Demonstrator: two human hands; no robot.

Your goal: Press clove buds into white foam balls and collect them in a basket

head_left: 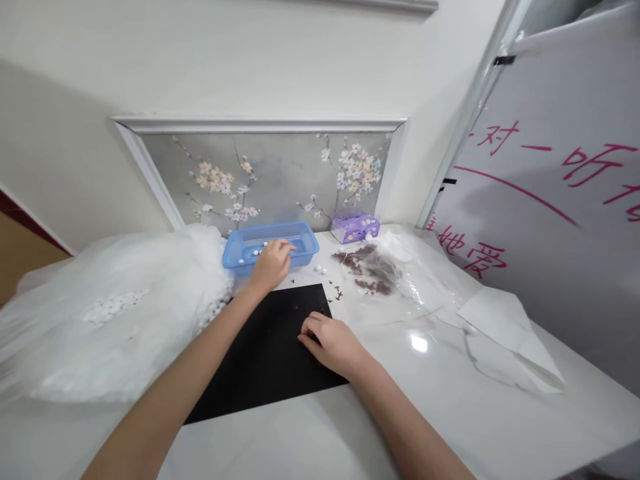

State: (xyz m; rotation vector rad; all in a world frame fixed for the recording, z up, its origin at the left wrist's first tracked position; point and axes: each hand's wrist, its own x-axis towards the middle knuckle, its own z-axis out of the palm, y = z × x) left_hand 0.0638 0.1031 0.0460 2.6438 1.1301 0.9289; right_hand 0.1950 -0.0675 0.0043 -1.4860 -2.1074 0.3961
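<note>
My left hand (273, 263) is over the front rim of a blue plastic basket (230, 257), fingers bent and close together; whatever they hold, if anything, is too small to make out. Several small white balls (257, 253) lie inside the basket. On the right part of a black mat (265, 353) rests my right hand (327, 339), its fingers curled in a pinch whose contents are hidden. Small dark brown pieces (338, 293) are scattered just beyond the mat's far right edge. A few white balls (321, 270) sit on the table near the basket.
A big clear bag of white balls (115, 320) fills the left side. At the right are a clear plastic bag with brown pieces (373, 270), a purple floral pack (356, 228) and a white paper sheet (515, 333). A wall with a framed floral panel (285, 173) stands behind.
</note>
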